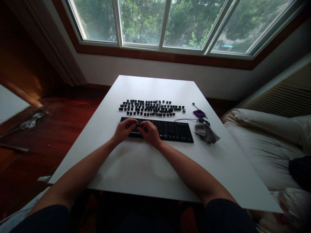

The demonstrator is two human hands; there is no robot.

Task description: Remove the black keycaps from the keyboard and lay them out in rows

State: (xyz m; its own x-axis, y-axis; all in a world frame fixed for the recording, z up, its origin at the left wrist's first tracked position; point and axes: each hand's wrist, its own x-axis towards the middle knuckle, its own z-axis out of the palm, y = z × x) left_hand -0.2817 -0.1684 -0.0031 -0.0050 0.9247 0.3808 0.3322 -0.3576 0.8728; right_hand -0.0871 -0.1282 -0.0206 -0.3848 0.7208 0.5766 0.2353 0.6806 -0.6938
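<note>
A black keyboard point(184, 132) lies flat on the white table, with its key area largely stripped of caps. My left hand point(125, 127) is closed over the keyboard's left part, thumb and fingertips pinched together. Close beside it, my right hand point(150, 130) is also closed, its fingertips almost meeting those of the left. Between the two sets of fingertips is a small dark piece that looks like a keycap point(138, 125); the fingers partly cover it. Beyond the keyboard, several rows of loose black keycaps point(145, 108) are spread on the tabletop.
Right of the keyboard lie a crumpled grey cloth point(207, 134), a coiled black cable point(203, 121), a purple cloth point(199, 113) and a small brush-like stick point(195, 106). The white table point(145, 168) stands before a window, with a pale sofa point(259, 145) along its right side.
</note>
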